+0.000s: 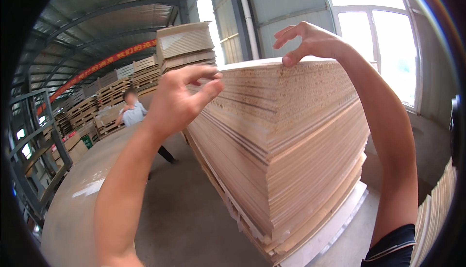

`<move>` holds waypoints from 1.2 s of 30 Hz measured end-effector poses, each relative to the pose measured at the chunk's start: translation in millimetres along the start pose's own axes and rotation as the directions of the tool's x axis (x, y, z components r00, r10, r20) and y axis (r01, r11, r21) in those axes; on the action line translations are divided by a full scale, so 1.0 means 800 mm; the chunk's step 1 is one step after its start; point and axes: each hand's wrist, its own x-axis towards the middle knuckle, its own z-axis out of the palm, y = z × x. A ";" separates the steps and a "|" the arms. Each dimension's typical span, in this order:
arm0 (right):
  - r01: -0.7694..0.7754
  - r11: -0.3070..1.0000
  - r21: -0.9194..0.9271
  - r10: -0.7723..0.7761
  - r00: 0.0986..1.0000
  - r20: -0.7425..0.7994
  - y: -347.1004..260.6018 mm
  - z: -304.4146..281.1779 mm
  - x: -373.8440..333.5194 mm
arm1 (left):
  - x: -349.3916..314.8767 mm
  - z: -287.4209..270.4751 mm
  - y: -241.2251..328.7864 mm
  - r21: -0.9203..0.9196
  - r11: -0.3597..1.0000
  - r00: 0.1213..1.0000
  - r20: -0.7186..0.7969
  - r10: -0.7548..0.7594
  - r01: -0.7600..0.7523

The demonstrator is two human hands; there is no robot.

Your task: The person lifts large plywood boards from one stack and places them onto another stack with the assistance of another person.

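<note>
- Metal frame (pixel 39 145): stands at the far left, its upright bars near the rim of the view.
- Tan surface (pixel 73 199): spreads low on the left, with a pale patch on it; the left forearm covers part of it.
- Banner (pixel 104 63): red, strung across the hall under the roof.
- Pallets (pixel 114 92): piled in the background, well apart from the hands.
- Person (pixel 133 115): in a light top and dark trousers, beyond the left forearm, one hand raised toward the head.
- Left hand (pixel 174 102): at the left end of the stack's top, thumb and fingers bent and parted; whether the fingertips touch a board I cannot tell. It hides a little of the stack behind it.
- Far stack (pixel 184 43): pale boards, behind the left hand.
- Stack (pixel 291 165): many layered boards, between the two forearms, one corner facing the wearer; its white top lies just below the right hand.
- Right hand (pixel 318 43): over the top edge, thumb tip lowered to the edge near the corner, the other fingers raised and spread away from it.
- Window (pixel 378 29): bright, behind the right forearm.
- Side stack (pixel 434 213): thin sheets at the lower right, beside the dark sleeve (pixel 391 247).
</note>
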 end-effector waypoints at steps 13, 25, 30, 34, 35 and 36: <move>0.364 0.801 -0.474 -0.595 0.568 -0.569 0.024 -0.005 0.039 | 0.154 0.060 0.011 0.425 0.848 0.930 -0.038 0.366 -0.316; 0.194 0.901 -0.388 -0.358 0.839 -0.410 0.133 -0.030 0.007 | 0.188 0.038 0.024 0.589 0.674 0.878 0.141 0.458 -0.446; 0.045 0.905 -0.424 -0.236 0.881 -0.411 0.116 -0.016 0.003 | 0.176 0.026 0.017 0.614 0.693 0.916 0.135 0.379 -0.378; 0.186 0.929 -0.319 -0.362 0.631 -0.687 0.142 -0.007 -0.003 | 0.156 -0.027 0.016 0.610 0.748 0.960 0.088 0.266 -0.263; 0.087 0.971 -0.222 -0.226 0.624 -0.748 0.164 -0.008 -0.006 | 0.145 -0.051 0.020 0.690 0.689 0.970 0.086 0.227 -0.222; 0.001 0.990 -0.143 -0.109 0.650 -0.752 0.183 -0.008 -0.015 | 0.129 -0.075 0.023 0.658 0.719 0.971 0.090 0.221 -0.224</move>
